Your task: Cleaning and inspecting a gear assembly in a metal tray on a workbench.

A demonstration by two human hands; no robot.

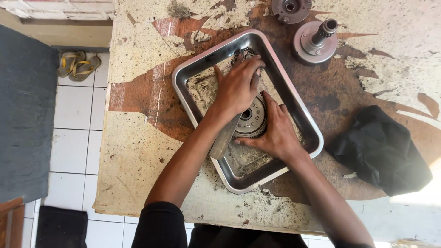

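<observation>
No packages, labels, signs or screens in view: none by the left hand [237,87], none by the right hand [274,131], none elsewhere about them.

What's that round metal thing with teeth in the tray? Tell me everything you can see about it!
The toothed metal wheel is a round, grey gear-like part with small teeth around its rim and a dark hole in the middle. It looks greasy and lies flat inside the steel tray, on the tray's dirty bottom. The right hand presses on its right side. The left hand covers its upper part while gripping a worn tool handle that crosses its left edge.
</observation>
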